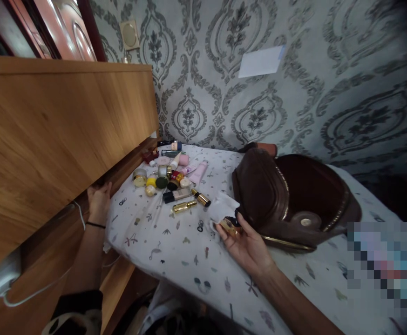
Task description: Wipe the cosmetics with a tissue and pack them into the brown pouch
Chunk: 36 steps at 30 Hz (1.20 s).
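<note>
My right hand (pixel 250 251), palm up, has its fingers closed round a small gold-and-black item (pixel 230 225), possibly a bottle. A crumpled white tissue (pixel 224 207) lies against the item, just left of the brown leather bag (pixel 261 186). At far left, my left hand (pixel 98 202) is at the lower edge of the wooden panel (pixel 64 125); its fingertips are hidden. Between the hands lie a gold tube (pixel 184 206), a black-and-gold tube (pixel 202 198) and a foundation bottle (pixel 177 195) with a black cap.
Several cosmetics, including a gold-lidded jar (pixel 139 177) and a pink tube (pixel 199 172), crowd the back left of the patterned white cloth (pixel 175 256). A white cable (pixel 36 295) runs below the panel. Patterned wallpaper (pixel 189 70) covers the wall behind.
</note>
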Tool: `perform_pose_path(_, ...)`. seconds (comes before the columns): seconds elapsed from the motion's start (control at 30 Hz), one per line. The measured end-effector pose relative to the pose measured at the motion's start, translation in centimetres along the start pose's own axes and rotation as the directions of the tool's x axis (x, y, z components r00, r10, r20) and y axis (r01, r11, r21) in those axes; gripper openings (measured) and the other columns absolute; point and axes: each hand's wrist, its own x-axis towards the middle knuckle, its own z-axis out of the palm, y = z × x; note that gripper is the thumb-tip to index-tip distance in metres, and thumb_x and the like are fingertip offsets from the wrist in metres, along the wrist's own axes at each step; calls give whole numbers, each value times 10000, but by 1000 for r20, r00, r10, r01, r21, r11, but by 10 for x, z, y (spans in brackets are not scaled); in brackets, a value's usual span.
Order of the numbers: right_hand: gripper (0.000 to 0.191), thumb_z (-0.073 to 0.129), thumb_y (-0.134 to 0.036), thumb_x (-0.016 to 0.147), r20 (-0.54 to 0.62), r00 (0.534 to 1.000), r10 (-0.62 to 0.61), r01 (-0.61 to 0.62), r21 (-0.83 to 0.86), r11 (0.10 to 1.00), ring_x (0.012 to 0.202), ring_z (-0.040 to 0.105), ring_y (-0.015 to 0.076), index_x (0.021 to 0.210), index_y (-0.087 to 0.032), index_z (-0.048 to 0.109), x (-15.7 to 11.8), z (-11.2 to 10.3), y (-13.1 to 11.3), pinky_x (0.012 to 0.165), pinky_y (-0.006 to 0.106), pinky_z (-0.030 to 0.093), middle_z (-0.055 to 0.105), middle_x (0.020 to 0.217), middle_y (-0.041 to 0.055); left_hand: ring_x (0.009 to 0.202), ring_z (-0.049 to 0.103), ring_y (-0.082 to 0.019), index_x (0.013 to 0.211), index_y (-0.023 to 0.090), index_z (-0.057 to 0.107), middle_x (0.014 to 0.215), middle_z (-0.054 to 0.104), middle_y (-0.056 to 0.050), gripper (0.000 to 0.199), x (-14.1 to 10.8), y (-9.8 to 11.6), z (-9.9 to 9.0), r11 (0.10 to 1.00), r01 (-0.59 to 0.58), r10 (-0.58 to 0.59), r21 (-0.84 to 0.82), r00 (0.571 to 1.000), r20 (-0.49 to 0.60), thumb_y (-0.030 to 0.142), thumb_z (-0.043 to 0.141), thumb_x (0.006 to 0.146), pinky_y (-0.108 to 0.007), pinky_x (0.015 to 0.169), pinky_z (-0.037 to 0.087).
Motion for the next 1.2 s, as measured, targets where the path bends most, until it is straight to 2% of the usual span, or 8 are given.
perform_pose_path(0.27,85,666,-137,878,0,1000,-17,17,53,998,683,750,186,802,-145,702,0,1,1,707,332,658,770,755,66,721,635,-94,966,218,446,948,529,20,394,-37,23,2,999,38,-36,10,989,-140,1,538,650,-215,595,533)
perform_pose_path(0.43,63,701,-158,863,89,996,5,-10,56,998,699,750,180,806,-133,706,2,-3,2,743,319,652,771,758,68,858,687,-175,1001,203,584,1016,608,-24,236,-121,37,34,994,21,-45,106,973,225,225,662,779,-149,451,423)
perform_pose_path(0.47,64,708,-165,861,115,993,1,-8,55,998,702,751,179,802,-140,705,2,-4,2,743,318,651,772,759,62,888,690,-206,985,190,629,1028,636,-49,216,-141,38,44,991,43,-86,126,927,366,289,674,798,-177,475,465)
perform_pose_path(0.6,35,724,-181,856,209,978,-19,11,38,999,732,761,182,843,-151,711,1,-5,5,745,313,650,787,817,56,1236,572,-280,1335,267,550,1454,508,-103,492,-208,38,83,964,115,-267,241,444,855,394,646,870,-323,795,591)
perform_pose_path(0.7,114,748,-206,840,253,967,-24,26,-3,1000,760,767,196,905,-117,718,0,-5,5,751,298,645,791,864,89,1033,659,-242,1252,212,604,1267,637,-104,425,-226,35,102,959,175,-264,221,289,920,419,629,882,-343,797,588)
perform_pose_path(0.87,257,784,-255,802,292,948,-130,156,-66,986,841,763,209,1016,-136,708,-1,-4,5,729,288,632,787,953,74,777,657,-188,947,175,678,846,694,-37,268,-211,46,111,981,-64,-139,185,435,890,417,566,920,-322,742,560)
perform_pose_path(1.1,424,833,-250,715,348,911,-220,298,-189,936,949,708,161,1114,-248,691,-10,0,18,821,267,584,755,1068,9,1387,451,-257,1323,255,627,1440,562,-87,410,-229,50,120,876,-479,28,63,182,983,263,404,979,-457,1147,359)
perform_pose_path(1.2,475,830,-274,714,411,890,-199,313,-232,921,1029,685,187,1163,-260,677,-14,1,18,876,312,571,728,1147,22,1151,623,-225,1326,219,598,1224,685,-91,419,-229,43,133,889,-438,18,135,327,945,240,360,982,-394,1000,480)
